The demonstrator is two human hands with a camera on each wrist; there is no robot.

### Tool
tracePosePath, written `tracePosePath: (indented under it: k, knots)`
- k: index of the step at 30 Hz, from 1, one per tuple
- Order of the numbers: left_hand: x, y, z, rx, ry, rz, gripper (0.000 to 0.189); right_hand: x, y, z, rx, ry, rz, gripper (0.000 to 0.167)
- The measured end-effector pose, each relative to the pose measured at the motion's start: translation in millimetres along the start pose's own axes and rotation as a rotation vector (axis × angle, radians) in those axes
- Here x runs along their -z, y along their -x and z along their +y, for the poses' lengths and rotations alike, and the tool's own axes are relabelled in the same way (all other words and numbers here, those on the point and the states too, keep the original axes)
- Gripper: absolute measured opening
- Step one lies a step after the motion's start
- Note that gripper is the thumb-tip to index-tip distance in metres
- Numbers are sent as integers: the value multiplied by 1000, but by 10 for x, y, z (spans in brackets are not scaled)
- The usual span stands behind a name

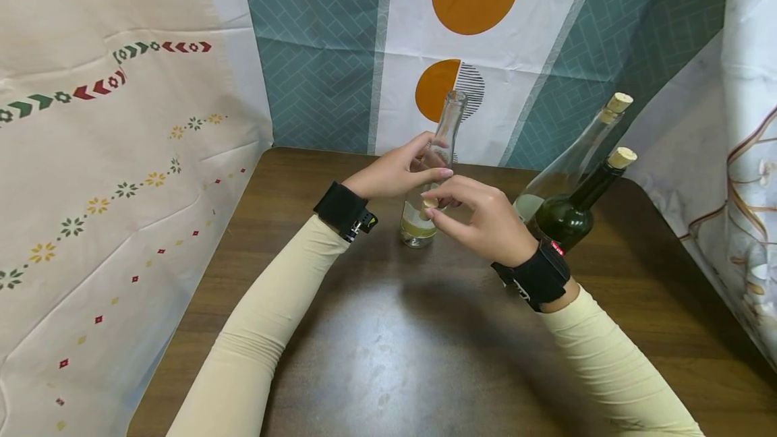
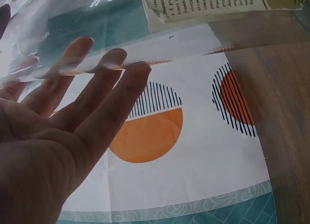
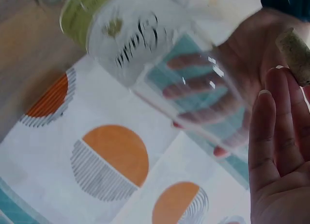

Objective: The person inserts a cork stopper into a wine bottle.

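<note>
A clear glass bottle (image 1: 419, 226) with an uncorked mouth and a pale and green label stands on the table, its neck against the patterned cloth. My left hand (image 1: 394, 168) is around its upper body, thumb in front and fingers behind. Those fingers (image 2: 99, 90) lie along the glass in the left wrist view, and show through it in the right wrist view. Close in front of the bottle, my right hand (image 1: 479, 218) pinches a cork (image 3: 296, 56) between thumb and fingertips. In the head view the cork sits lower than the bottle's mouth.
Right of my right hand stand a dark green bottle (image 1: 561, 218) and a taller clear bottle (image 1: 558, 167), both stopped with corks. They are on the brown wooden table (image 1: 352, 356). Hanging cloths (image 1: 315, 52) border its back and sides.
</note>
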State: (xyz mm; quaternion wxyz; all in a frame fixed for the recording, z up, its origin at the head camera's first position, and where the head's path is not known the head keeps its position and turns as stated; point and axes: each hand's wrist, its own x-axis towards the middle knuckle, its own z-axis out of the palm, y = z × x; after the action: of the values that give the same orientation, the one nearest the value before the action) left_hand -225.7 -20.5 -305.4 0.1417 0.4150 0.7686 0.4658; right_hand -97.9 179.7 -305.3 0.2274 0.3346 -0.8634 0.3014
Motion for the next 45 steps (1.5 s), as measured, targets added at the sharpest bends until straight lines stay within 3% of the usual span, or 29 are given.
tracePosePath:
  k: [8, 19, 28, 33, 45]
  knots:
    - [20, 47, 33, 1, -19, -7, 50, 196, -112, 3, 7, -33, 83, 23]
    - [-30, 84, 31, -14, 29, -11, 49, 446, -308, -52, -20, -17, 168, 24]
    - [-40, 133, 69, -5, 27, -15, 53, 526, -461, -132, 12, -21, 332, 26]
    - [-49, 143, 90, 4, 28, -27, 55, 586, -550, -168, -10, -51, 424, 28]
    - [-57, 177, 88, 5, 23, -41, 55, 628, -719, -147, -84, -12, 477, 29]
